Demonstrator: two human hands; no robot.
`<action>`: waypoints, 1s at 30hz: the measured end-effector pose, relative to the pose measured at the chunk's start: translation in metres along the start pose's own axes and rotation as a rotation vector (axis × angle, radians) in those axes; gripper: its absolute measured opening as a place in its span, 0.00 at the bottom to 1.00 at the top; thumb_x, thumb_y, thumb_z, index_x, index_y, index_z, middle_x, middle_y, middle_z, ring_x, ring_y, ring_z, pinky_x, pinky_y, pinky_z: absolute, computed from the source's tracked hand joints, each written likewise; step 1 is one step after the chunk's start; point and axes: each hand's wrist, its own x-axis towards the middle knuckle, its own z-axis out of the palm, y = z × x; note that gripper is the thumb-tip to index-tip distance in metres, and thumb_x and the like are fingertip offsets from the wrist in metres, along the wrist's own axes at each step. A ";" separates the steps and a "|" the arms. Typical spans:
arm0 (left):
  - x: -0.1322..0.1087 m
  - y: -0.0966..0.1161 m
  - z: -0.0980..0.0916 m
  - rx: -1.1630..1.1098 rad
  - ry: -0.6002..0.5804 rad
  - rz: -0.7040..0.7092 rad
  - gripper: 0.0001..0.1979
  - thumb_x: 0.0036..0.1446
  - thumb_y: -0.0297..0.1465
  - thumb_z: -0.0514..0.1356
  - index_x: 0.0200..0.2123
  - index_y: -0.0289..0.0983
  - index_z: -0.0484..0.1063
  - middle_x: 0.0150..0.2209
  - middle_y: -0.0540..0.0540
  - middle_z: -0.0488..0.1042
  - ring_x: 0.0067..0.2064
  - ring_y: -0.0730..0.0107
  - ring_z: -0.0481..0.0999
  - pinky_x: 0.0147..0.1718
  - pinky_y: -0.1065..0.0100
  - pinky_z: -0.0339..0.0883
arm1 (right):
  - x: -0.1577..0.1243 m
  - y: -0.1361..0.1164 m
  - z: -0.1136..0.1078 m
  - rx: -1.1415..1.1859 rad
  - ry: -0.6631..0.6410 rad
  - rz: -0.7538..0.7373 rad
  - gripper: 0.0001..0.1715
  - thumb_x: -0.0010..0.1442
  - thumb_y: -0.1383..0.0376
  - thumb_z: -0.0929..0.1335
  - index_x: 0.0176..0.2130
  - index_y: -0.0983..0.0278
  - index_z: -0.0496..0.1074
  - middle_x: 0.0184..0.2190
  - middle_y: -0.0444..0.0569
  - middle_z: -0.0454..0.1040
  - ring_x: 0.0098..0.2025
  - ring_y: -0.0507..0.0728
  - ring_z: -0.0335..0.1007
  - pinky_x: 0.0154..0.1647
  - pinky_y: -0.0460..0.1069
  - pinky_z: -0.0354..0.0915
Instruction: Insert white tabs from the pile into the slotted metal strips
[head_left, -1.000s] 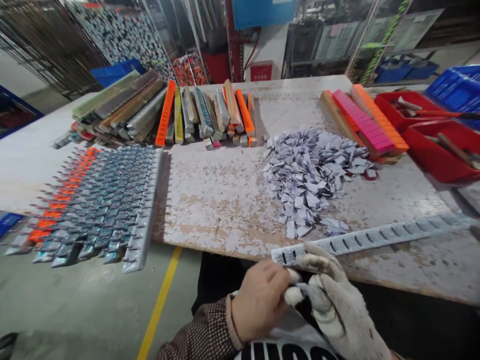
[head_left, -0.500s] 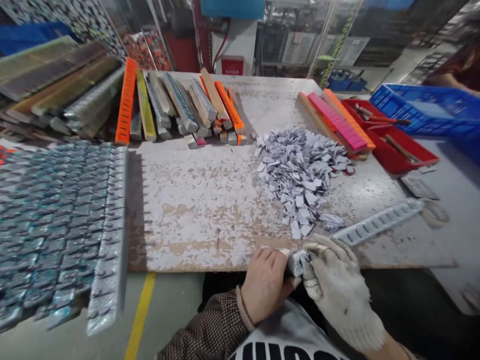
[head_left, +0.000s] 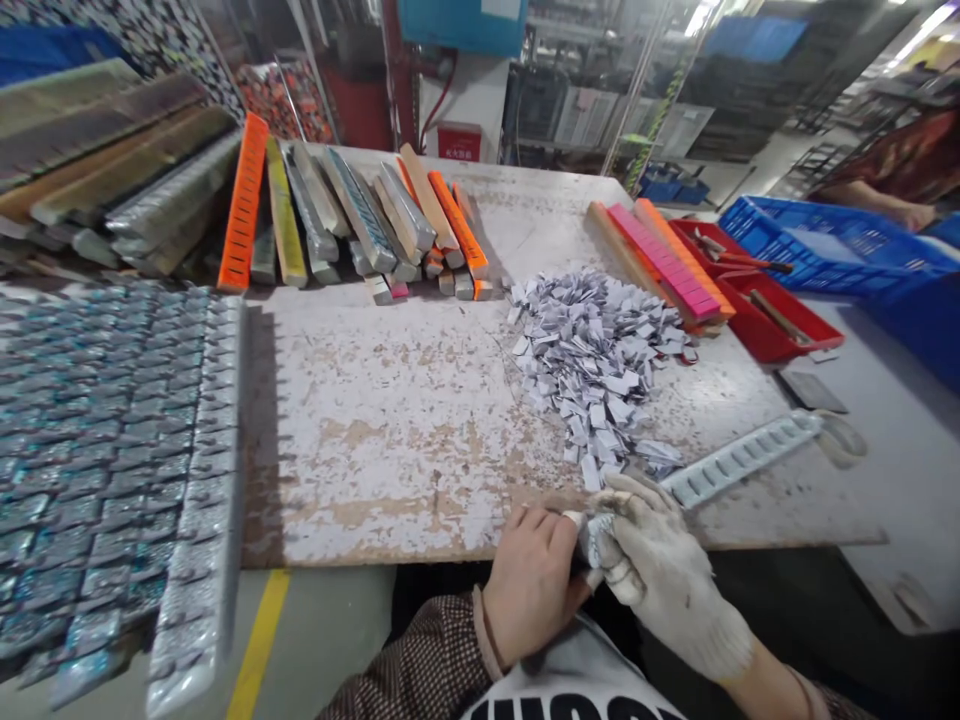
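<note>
My left hand (head_left: 531, 578), bare on its back with a whitish covering near a fingertip, is closed around one side of a small silvery, speckled piece (head_left: 598, 537) at the table's front edge. From the other side my right hand (head_left: 671, 575), in a white knitted glove, closes its fingers on the same piece. My fingers cover much of it, so its full shape is hidden. Just beyond the glove, a pale silvery slotted bar (head_left: 742, 460) lies slantwise on the table. A heap of small white-grey chips (head_left: 592, 350) spreads in front of my hands.
Rows of glittery grey pieces on bars (head_left: 105, 450) fill the left side. Coloured slotted bars (head_left: 244, 200) line the back, with a pink bar (head_left: 664, 260) farther right. Red trays (head_left: 784, 325), a blue crate (head_left: 825, 250) and a tape roll (head_left: 841, 440) stand right, near another person's hand (head_left: 911, 215).
The head view has shifted a little, bringing more of the other person into sight at the right. Both my hands stay on the silvery piece, the gloved fingers slightly shifted over it.
</note>
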 end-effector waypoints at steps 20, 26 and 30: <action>0.106 0.014 -0.028 0.278 -0.221 -0.246 0.14 0.61 0.23 0.60 0.50 0.34 0.66 0.46 0.36 0.77 0.46 0.51 0.80 0.40 0.60 0.71 | -0.045 0.040 -0.025 0.150 0.368 0.275 0.05 0.70 0.66 0.67 0.38 0.60 0.70 0.50 0.54 0.76 0.51 0.61 0.76 0.51 0.56 0.75; 0.084 0.001 -0.056 -0.029 -0.177 -0.238 0.12 0.61 0.22 0.58 0.47 0.37 0.67 0.40 0.46 0.77 0.40 0.65 0.77 0.40 0.67 0.70 | -0.026 0.041 -0.020 0.168 0.363 0.262 0.06 0.69 0.62 0.68 0.44 0.62 0.70 0.53 0.59 0.74 0.58 0.66 0.72 0.57 0.63 0.73; 0.067 0.018 -0.061 -0.658 -0.115 -0.152 0.10 0.63 0.31 0.62 0.46 0.36 0.70 0.35 0.48 0.73 0.35 0.69 0.73 0.37 0.69 0.68 | 0.002 0.030 -0.022 0.231 0.287 0.178 0.13 0.69 0.58 0.67 0.50 0.63 0.70 0.58 0.63 0.71 0.66 0.72 0.64 0.61 0.70 0.69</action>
